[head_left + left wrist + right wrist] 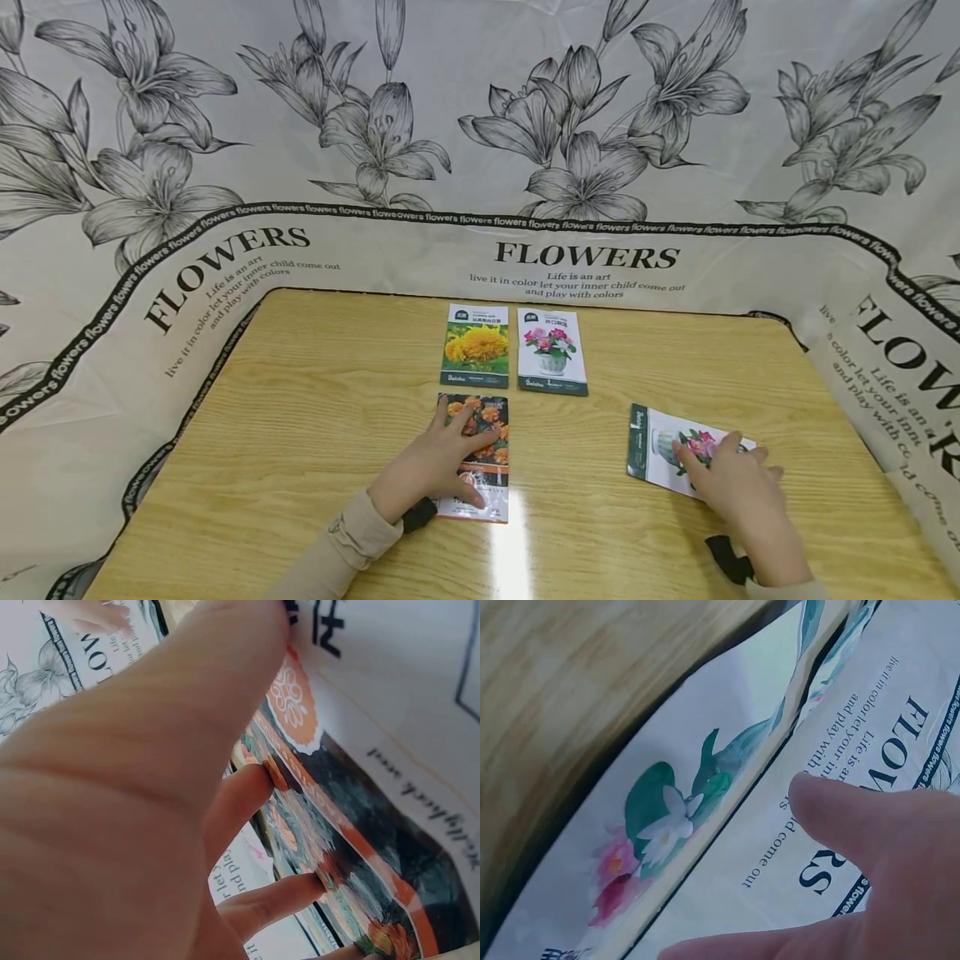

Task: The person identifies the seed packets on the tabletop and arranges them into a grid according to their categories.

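Note:
My left hand lies spread over a seed packet with orange flowers, fingertips on its picture and thumb along its white lower part. In the left wrist view the fingertips meet the packet's printed face. To the right, my right hand is over a seed packet with pink flowers in a pot, turned sideways on the table. Its fingers are loosely spread and cover one end of that packet. The right wrist view has the thumb standing apart from the packet's face.
Behind the left hand, a yellow-flower packet and another pink-flower packet lie side by side. They rest on a wood-grain table. A white cloth printed with flowers and lettering surrounds the table's back and sides.

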Demonstrator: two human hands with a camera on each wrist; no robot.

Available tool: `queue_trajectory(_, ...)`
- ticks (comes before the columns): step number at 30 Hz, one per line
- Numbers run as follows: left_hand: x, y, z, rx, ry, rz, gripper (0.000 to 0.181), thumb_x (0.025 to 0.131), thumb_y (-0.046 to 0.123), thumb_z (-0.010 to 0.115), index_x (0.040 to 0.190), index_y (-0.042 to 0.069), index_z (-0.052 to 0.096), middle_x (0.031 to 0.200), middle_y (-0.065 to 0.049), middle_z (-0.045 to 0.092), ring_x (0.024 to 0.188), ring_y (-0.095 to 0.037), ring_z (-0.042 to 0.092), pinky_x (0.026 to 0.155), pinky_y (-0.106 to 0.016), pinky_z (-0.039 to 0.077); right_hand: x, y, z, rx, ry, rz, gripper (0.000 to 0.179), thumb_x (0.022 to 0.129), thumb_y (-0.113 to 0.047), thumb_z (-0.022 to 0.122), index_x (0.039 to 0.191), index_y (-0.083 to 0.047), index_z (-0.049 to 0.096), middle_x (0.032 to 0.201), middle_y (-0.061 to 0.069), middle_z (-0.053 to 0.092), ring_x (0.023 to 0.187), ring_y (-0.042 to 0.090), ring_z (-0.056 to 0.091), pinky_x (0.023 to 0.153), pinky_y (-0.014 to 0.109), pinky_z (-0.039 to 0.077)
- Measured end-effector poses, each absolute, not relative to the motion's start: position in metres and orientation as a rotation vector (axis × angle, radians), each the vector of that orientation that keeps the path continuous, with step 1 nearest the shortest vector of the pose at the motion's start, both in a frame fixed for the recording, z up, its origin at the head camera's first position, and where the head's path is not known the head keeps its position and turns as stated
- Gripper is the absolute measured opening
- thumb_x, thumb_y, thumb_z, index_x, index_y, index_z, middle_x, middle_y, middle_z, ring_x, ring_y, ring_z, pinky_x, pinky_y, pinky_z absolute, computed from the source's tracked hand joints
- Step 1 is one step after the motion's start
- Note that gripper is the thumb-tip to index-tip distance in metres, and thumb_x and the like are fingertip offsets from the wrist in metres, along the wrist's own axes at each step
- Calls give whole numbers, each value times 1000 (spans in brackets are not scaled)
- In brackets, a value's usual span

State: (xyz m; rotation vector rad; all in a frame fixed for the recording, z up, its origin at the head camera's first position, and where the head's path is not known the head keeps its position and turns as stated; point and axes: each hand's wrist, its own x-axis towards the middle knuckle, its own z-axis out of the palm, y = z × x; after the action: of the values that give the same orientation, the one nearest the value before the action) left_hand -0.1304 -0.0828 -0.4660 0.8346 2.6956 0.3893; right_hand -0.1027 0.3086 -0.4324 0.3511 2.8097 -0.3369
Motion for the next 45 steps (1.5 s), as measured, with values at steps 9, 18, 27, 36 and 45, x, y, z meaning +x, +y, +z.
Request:
queue_trajectory(9, -131, -83, -465, 830, 2700, 396, 97, 70, 59, 79, 154, 33, 39, 163, -17, 15, 141, -61, 4, 97, -61, 48, -110, 306, -438, 392, 2735, -238, 124, 89, -83, 28, 132, 34, 20, 119, 64, 27, 109, 75, 37, 83, 73, 44)
queue_trajectory(18, -131, -83, -464, 849, 2702, 390, 98, 69, 59, 79, 154, 33, 38, 163, -17, 15, 141, -62, 4, 97, -61, 48, -112, 309, -444, 348, 2731, -216, 128, 86, -86, 28, 130, 34, 24, 117, 62, 32, 109, 72, 41, 79, 69, 48)
queue_trajectory(27, -130, -83, -464, 845, 2704, 400, 97, 70, 59, 79, 154, 33, 38, 163, -16, 15, 141, -61, 5, 95, -60, 49, -111, 309, -441, 302, 2758, -205, 127, 87, -84, 30, 129, 36, 26, 116, 59, 38, 110, 72, 39, 78, 69, 48)
queue_trajectory(36, -130, -82, -464, 833, 2699, 403, 97, 69, 58, 80, 154, 34, 38, 163, -16, 15, 141, -61, 4, 95, -61, 49, -114, 312, -440, 140, 2811, -179, 120, 91, -78, 36, 127, 36, 28, 114, 61, 36, 106, 71, 44, 79, 71, 46)
queue_trajectory(45, -130, -82, -463, 830, 2700, 397, 98, 69, 58, 80, 154, 34, 38, 163, -17, 15, 141, -61, 4, 96, -61, 48, -116, 315, -444, 80, 2850, -191, 119, 89, -78, 42, 128, 33, 32, 117, 63, 29, 108, 72, 42, 81, 72, 46)
